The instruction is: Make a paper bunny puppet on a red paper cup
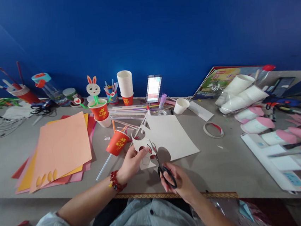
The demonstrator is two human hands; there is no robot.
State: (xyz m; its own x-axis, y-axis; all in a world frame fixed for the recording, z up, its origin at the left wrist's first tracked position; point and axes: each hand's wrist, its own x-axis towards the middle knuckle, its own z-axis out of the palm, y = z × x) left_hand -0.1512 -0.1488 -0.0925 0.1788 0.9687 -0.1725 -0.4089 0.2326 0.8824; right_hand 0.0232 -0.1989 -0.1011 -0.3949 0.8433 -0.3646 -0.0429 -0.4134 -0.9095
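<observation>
- The small cut paper (148, 163), in the centre of the frame, could tear or be cut off its line if it flexes or turns under the pinch.
- The scissors (158, 162) could nick the left thumb, since the blades point up beside it.
- The paper lies under the left hand (133, 163), whose thumb and fingers pinch it, and upper left of the right hand (179, 181), which grips the scissors' handles.
- The tipped red cup (117, 143), near the left hand, could roll if nudged.
</observation>
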